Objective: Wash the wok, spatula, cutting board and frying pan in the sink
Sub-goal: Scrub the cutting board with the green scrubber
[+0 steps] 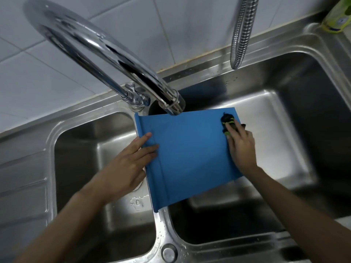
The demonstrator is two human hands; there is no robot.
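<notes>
A chrome faucet [106, 54] is seen arching over the steel double sink [190, 249], and its spout end hangs just above the far edge of the blue cutting board [190, 154], so that edge is partly hidden there. Right of the faucet, a ribbed metal hose [242, 35] is looped down against the tiled wall [28, 73]. Further right of the faucet, on the sink's back ledge, a yellow-green bottle [337, 16] is glimpsed at the frame's corner. Water drops are scattered on the divider below the board.

The cutting board is held over the divider, reaching from the left basin's edge out over the right basin, under the faucet. The left hand [125, 168] is laid on the board's raised left rim, fingers straight on top; the thumb is hidden, so a clasp cannot be confirmed. The right hand [242, 147] is pressed down at the board's right edge, right of the spout, with fingers curled over a dark scrubber with green stripes [228, 123], which is kept against the blue surface.
</notes>
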